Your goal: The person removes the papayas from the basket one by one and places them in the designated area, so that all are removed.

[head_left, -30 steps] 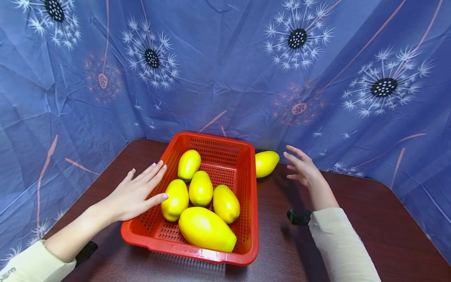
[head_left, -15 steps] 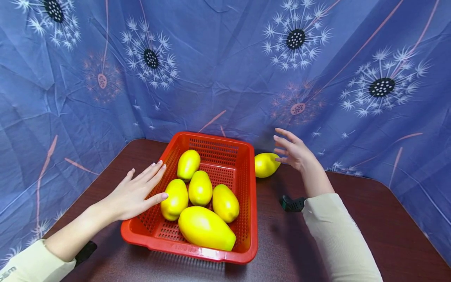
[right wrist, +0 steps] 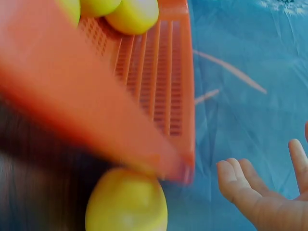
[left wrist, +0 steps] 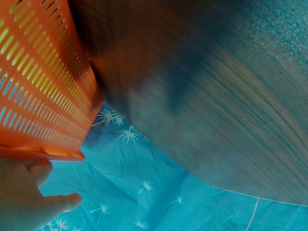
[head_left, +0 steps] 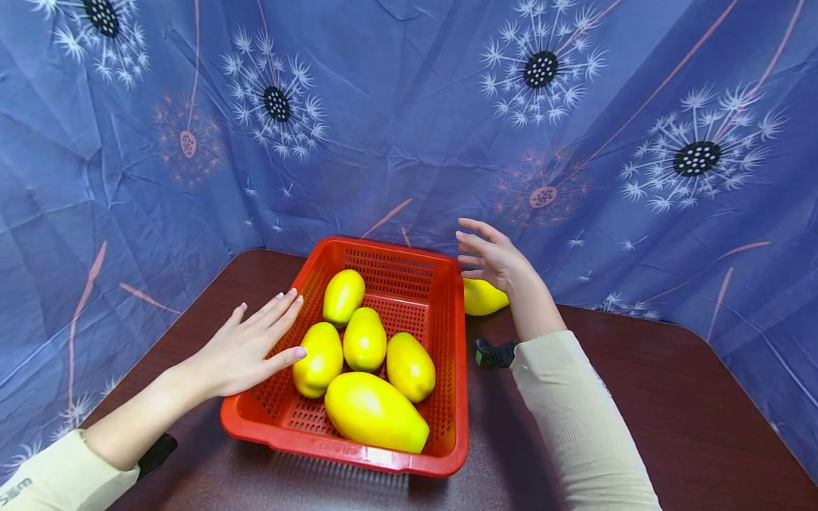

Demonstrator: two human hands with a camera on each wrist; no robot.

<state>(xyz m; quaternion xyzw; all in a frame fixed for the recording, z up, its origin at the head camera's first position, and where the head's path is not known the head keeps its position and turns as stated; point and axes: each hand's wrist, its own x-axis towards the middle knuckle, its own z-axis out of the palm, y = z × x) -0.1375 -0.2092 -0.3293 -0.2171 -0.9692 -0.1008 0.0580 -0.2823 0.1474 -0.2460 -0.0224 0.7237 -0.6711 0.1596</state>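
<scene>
Left hand (head_left: 246, 351), fingers straight, rests on the red basket (head_left: 455, 397) rim. Right hand (head_left: 493, 257) hovers spread and empty above a yellow mango (head_left: 481, 299) outside it.

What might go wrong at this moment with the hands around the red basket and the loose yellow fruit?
The smooth yellow fruit on the table lies unheld behind the red perforated plastic basket, under the open right hand; a careless nudge may roll it away. The left hand only rests flat on the rim, so a bump might slide the basket.

A dark brown wooden table (head_left: 671, 397) stands before blue dandelion-printed cloth (head_left: 396, 121) hung behind.
</scene>
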